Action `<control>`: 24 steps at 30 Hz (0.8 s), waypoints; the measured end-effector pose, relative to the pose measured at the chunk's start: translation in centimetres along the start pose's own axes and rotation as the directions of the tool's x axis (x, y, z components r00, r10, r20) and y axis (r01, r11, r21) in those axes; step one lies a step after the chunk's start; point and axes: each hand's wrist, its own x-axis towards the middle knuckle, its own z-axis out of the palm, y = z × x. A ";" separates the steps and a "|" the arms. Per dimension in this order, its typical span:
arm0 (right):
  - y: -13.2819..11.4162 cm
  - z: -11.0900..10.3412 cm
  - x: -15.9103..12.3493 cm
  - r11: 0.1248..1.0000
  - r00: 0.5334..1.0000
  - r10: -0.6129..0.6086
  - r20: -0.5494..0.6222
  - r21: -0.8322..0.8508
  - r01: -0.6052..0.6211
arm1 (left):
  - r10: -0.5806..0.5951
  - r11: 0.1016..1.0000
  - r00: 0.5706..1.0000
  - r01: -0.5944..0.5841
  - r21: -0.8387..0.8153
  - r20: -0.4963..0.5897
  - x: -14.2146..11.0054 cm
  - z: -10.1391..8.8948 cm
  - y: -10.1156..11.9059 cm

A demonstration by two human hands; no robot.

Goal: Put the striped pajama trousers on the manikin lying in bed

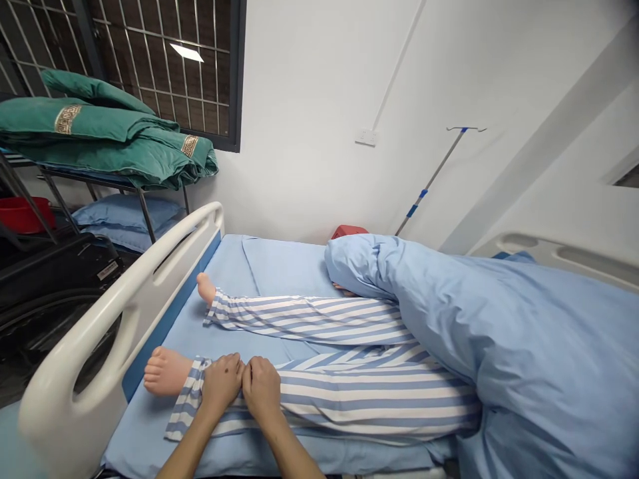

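Observation:
My left hand [222, 382] and my right hand [262, 387] sit side by side on the near trouser leg [349, 399] of a patient manikin, close to its ankle. Both hands appear to grip the blue-and-white striped cloth, their knuckles almost touching. The bare manikin foot [167, 371] sticks out of the cuff just left of my left hand. The far leg [309, 319] lies apart from the near one, its foot [206, 288] pointing up and left. A light blue duvet [474, 319] covers the manikin's upper body, hiding it from view.
A white bed side rail [120, 313] runs along the left of the blue-sheeted mattress [284, 266]. Beyond it are a black wheelchair [50, 313], a rack of folded green blankets [104, 133], and blue pillows [127, 216]. An IV pole [434, 176] leans near the wall.

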 end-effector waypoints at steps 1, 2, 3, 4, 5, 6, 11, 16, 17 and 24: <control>0.0 0.1 0.0 1.000 1.000 -0.003 -0.007 -0.006 0.003 | 0.010 0.999 1.000 -0.010 0.048 0.013 -0.1 0.2 0.0; 0.0 0.2 0.0 1.000 1.000 -0.006 -0.015 -0.010 0.006 | 0.013 0.997 1.000 -0.015 0.077 0.025 -0.2 0.3 0.1; -0.1 0.2 0.0 1.000 1.000 -0.008 -0.024 -0.013 0.008 | 0.013 0.996 0.999 -0.016 0.092 0.034 -0.2 0.4 0.1; -0.1 0.2 -0.1 1.000 0.999 -0.009 -0.035 -0.015 0.009 | 0.012 0.995 0.999 -0.015 0.095 0.036 -0.1 0.4 0.2; -0.2 0.3 -0.1 1.000 0.999 -0.013 -0.049 -0.016 0.012 | 0.007 0.996 0.999 -0.010 0.090 0.034 -0.1 0.3 0.2; -0.2 0.3 -0.1 1.000 0.998 -0.019 -0.062 -0.016 0.018 | -0.002 0.997 0.999 -0.001 0.076 0.032 0.0 0.2 0.2; -0.3 -0.1 -0.1 0.999 0.994 -0.026 -0.106 0.015 0.028 | 0.022 0.998 1.000 -0.022 -0.051 -0.010 0.7 -1.2 -0.5; -0.3 -0.4 0.1 0.996 0.996 0.013 -0.093 0.086 -0.005 | 0.088 0.990 0.991 -0.075 0.123 -0.101 0.9 -3.0 -1.9; -0.3 -0.4 0.1 0.996 0.996 0.021 -0.091 0.088 -0.013 | 0.079 0.982 0.994 -0.066 0.177 -0.070 0.8 -3.0 -2.0; -0.2 -0.1 0.2 0.998 0.997 0.022 -0.081 0.065 -0.016 | 0.058 0.936 0.983 -0.114 0.333 0.172 0.5 -1.5 -1.0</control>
